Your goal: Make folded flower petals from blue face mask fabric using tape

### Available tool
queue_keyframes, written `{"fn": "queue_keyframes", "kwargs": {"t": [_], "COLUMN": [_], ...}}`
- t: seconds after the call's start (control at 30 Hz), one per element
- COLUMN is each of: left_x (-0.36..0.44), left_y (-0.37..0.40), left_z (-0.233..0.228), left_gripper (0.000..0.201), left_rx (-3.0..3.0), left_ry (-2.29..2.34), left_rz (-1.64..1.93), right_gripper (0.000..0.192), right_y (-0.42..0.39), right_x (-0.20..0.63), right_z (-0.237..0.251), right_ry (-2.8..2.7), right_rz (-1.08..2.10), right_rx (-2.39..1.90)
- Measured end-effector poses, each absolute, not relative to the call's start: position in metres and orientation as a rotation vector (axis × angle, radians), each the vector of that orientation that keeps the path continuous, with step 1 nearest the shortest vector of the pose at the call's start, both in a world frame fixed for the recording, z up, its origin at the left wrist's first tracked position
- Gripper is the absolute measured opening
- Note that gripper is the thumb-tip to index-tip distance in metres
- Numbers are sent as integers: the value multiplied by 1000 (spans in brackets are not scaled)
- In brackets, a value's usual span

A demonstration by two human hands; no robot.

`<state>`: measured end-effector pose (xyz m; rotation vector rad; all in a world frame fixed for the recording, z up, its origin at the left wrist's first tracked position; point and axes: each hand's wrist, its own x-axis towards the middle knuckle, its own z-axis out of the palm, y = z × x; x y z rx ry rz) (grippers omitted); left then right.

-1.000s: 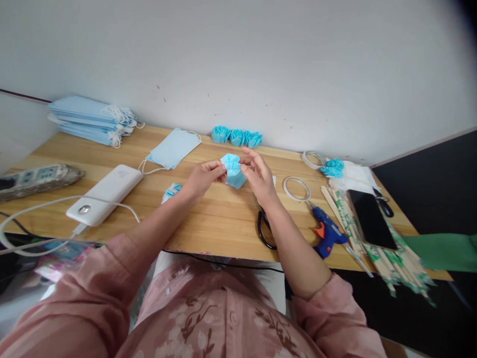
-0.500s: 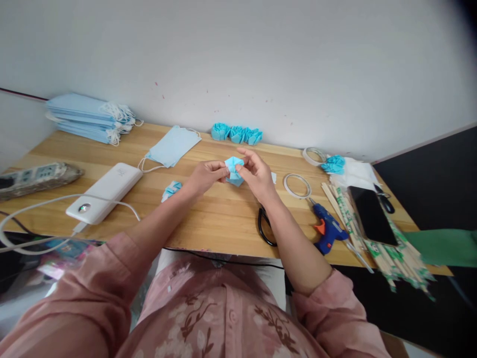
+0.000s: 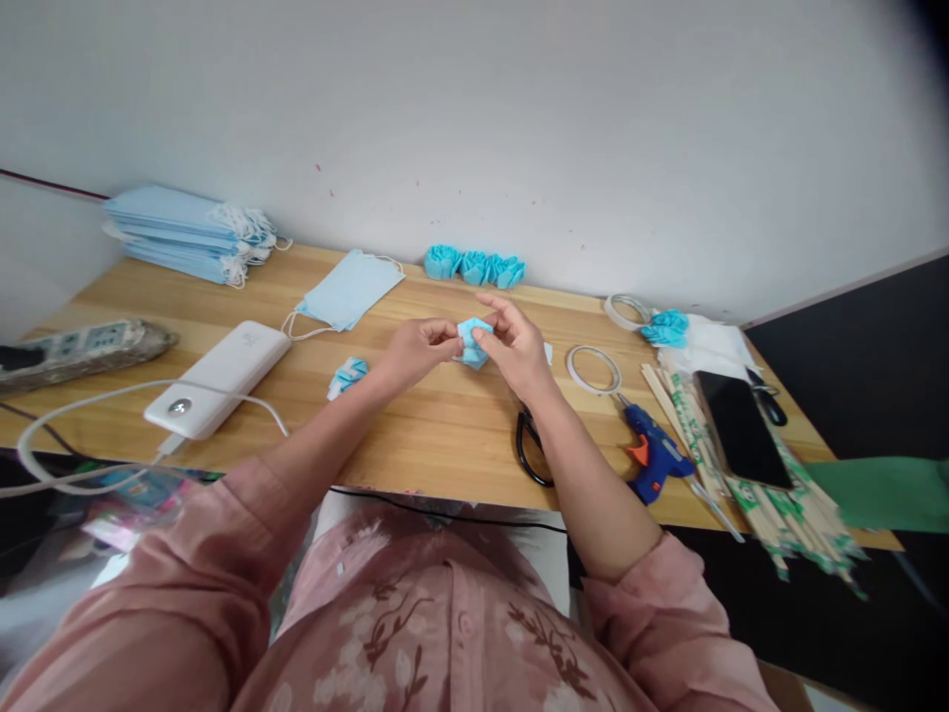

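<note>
Between my fingertips, above the middle of the wooden table (image 3: 445, 445), is a small folded light-blue piece of mask-like material (image 3: 474, 346). My left hand (image 3: 422, 351) pinches its left edge with thumb and finger. My right hand (image 3: 515, 351) presses its thumb on the front, fingers curled behind the piece. Left of my left forearm lies another folded blue-and-white piece (image 3: 347, 376). Behind my hands, three blue folded flowers (image 3: 474, 267) stand in a row by the wall. Part of a black handle (image 3: 530, 450) shows beside my right forearm, which hides the rest.
Flat masks (image 3: 352, 289) and a mask stack (image 3: 185, 232) lie left, with a power bank (image 3: 218, 381) and power strip (image 3: 89, 351). Right are tape rolls (image 3: 593, 370), a blue glue gun (image 3: 653, 450), wrapped chopsticks (image 3: 771, 519), a phone (image 3: 741, 427) and another blue flower (image 3: 665, 327).
The folded blue piece has turned and looks more compact between my fingers. My left fingers have shifted slightly at its edge. The whole view has moved a little.
</note>
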<state>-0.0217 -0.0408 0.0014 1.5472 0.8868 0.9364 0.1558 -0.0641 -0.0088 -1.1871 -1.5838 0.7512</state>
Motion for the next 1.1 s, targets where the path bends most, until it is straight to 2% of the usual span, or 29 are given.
{"fn": "queue_keyframes", "kwargs": {"t": [0.1, 0.2, 0.43, 0.77, 1.1], "left_x": [-28, -44, -85, -114, -111], "left_y": [-40, -40, -57, -77, -78], "left_z": [13, 35, 82, 57, 38], "left_gripper": [22, 23, 25, 29, 26], "left_rx": [1513, 1302, 1196, 1055, 1024], "left_ry": [938, 956, 702, 930, 814], "left_rz": [1092, 1427, 1642, 1580, 1500], "right_gripper": [49, 45, 30, 28, 16], "right_y": [-64, -62, -58, -47, -41], "right_x": [158, 159, 130, 51, 24], "right_z": [-6, 0, 19, -1, 1], "right_ry": [-1462, -1406, -1896, -2284, -2304], "right_rz": [697, 677, 745, 713, 759], "right_rx": [-1132, -1142, -1255, -1337, -1589]}}
